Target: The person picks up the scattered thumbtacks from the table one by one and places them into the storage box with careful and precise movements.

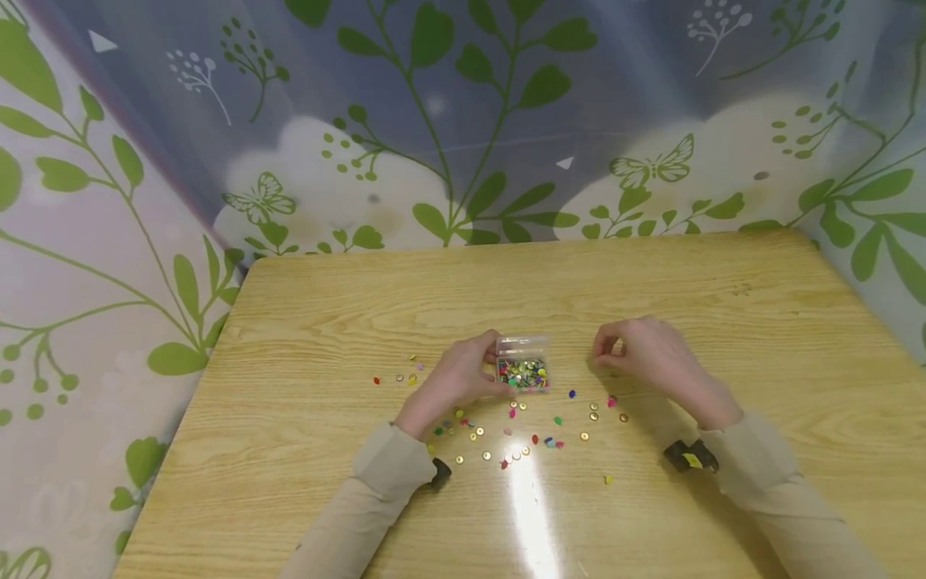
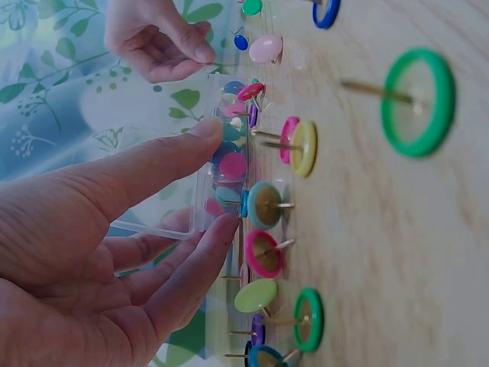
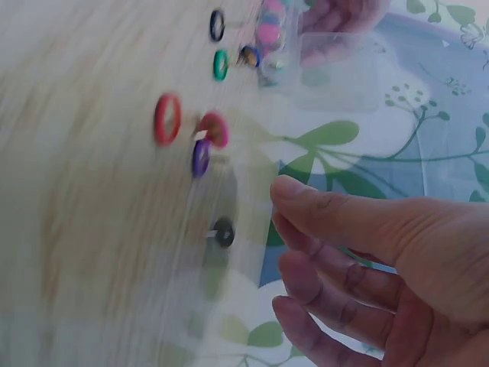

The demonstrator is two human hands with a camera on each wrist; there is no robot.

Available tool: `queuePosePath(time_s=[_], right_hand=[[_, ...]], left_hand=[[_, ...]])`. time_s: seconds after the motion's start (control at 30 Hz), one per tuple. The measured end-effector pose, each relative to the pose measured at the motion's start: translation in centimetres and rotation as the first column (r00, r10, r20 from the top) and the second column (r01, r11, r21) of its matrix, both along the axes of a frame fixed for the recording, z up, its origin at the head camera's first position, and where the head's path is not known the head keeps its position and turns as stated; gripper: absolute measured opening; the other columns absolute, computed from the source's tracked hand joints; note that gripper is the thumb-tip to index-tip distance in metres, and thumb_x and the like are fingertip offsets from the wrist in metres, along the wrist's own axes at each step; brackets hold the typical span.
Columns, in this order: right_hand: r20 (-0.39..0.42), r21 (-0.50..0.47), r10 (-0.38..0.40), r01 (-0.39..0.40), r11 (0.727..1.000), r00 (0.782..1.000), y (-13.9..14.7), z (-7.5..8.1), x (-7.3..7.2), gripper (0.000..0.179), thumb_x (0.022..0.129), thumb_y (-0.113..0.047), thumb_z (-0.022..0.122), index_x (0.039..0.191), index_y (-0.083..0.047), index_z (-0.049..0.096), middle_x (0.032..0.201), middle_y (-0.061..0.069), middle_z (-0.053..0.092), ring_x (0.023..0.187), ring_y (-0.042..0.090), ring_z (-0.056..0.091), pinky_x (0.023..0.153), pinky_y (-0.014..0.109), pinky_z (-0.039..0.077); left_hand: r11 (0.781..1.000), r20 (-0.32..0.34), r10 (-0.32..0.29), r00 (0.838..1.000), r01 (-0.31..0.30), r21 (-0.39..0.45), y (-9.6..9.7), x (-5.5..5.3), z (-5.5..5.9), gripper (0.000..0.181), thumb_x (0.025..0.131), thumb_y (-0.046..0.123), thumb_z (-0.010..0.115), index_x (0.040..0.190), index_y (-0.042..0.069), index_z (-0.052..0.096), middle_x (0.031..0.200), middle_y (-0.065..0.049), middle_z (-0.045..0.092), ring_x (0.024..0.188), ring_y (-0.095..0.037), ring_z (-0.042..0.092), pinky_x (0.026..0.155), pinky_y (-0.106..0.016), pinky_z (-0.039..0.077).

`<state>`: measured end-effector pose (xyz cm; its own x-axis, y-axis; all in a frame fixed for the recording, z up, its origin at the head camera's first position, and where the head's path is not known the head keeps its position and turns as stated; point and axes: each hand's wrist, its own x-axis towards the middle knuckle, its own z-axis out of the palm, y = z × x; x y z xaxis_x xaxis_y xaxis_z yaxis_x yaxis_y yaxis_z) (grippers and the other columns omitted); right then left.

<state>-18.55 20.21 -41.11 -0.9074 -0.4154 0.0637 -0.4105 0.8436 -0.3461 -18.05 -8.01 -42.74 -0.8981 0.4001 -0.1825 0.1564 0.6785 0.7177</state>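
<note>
A small clear plastic box (image 1: 522, 389) full of colourful thumbtacks (image 1: 522, 373) stands on the table, its clear lid (image 1: 522, 346) tipped back. My left hand (image 1: 459, 372) grips the box at its left side, thumb in front and fingers behind. In the left wrist view, the left thumb (image 2: 172, 164) lies against the box wall. To the right of the box, my right hand (image 1: 651, 354) is held low over the table with loosely bent fingers, and no tack shows in it. Nearest to it in the right wrist view is a dark thumbtack (image 3: 224, 232).
Loose thumbtacks lie scattered in front of the box and to both sides, among them a blue tack (image 1: 572, 394), a green tack (image 1: 558, 420) and a yellow tack (image 1: 608, 480). Many have pins pointing up or sideways. A leaf-patterned curtain (image 1: 506, 161) borders the wooden table (image 1: 304, 322).
</note>
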Motion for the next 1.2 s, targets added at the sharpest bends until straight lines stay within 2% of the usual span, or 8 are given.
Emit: queuePosePath(time_s=[0.27,0.57,0.77,0.9,1.03,1.2], right_hand=[[-0.043,-0.015,0.053,-0.054,0.998,0.998,-1.9,1.1,0.9,0.013,0.084,-0.018,0.083,0.081,-0.020,0.071,0.074,-0.006,0.072,0.061,0.007,0.064,0.052,0.027,0.047],[-0.121,-0.089,0.122,-0.133,0.987,0.985,-4.4,1.9,1.3,0.008,0.084,-0.017,0.083,0.085,-0.021,0.076,0.080,-0.008,0.075,0.055,0.000,0.055,0.050,0.022,0.042],[-0.128,-0.107,0.135,-0.149,0.983,0.982,-5.5,1.5,1.3,0.011,0.082,-0.016,0.085,0.082,-0.021,0.074,0.078,-0.006,0.075,0.054,0.001,0.057,0.049,0.020,0.043],[-0.134,-0.102,0.139,-0.153,0.983,0.981,-5.9,1.0,1.3,0.007,0.083,-0.014,0.083,0.085,-0.018,0.077,0.079,-0.003,0.076,0.057,0.003,0.061,0.050,0.020,0.046],[-0.113,-0.114,0.129,-0.142,0.983,0.985,-6.0,0.6,1.4,0.004,0.086,-0.016,0.081,0.089,-0.016,0.079,0.081,-0.003,0.076,0.055,0.001,0.058,0.045,0.020,0.042],[-0.105,-0.120,0.123,-0.135,0.984,0.987,-5.7,0.7,1.3,0.004,0.088,-0.015,0.079,0.092,-0.016,0.080,0.087,-0.002,0.077,0.057,0.002,0.061,0.047,0.021,0.044]], left_hand=[[1.000,-0.003,0.000,1.000,0.000,-0.006,0.0,0.0,0.0,0.052,0.075,0.021,0.091,0.114,0.010,0.059,0.119,-0.011,0.067,0.092,-0.020,0.069,0.090,-0.037,0.056],[1.000,0.011,0.009,1.000,-0.009,0.005,0.0,0.0,0.0,0.057,0.075,0.020,0.091,0.121,0.010,0.059,0.118,-0.010,0.067,0.089,-0.018,0.069,0.085,-0.034,0.057],[1.000,0.011,0.003,1.000,-0.003,0.002,0.0,0.0,-0.1,0.059,0.075,0.020,0.091,0.124,0.011,0.059,0.119,-0.009,0.067,0.089,-0.018,0.070,0.083,-0.033,0.057],[1.000,0.011,0.003,1.000,-0.003,0.003,0.0,-0.1,0.0,0.059,0.074,0.019,0.091,0.123,0.011,0.059,0.120,-0.009,0.068,0.090,-0.018,0.069,0.084,-0.034,0.057],[1.000,0.003,0.000,1.000,0.000,-0.003,0.1,-0.1,0.0,0.059,0.074,0.018,0.091,0.123,0.010,0.059,0.120,-0.009,0.069,0.091,-0.018,0.069,0.086,-0.035,0.056],[1.000,-0.001,-0.003,1.000,0.003,-0.007,0.0,-0.2,0.0,0.057,0.075,0.019,0.091,0.121,0.010,0.060,0.119,-0.009,0.069,0.092,-0.019,0.069,0.087,-0.035,0.056]])
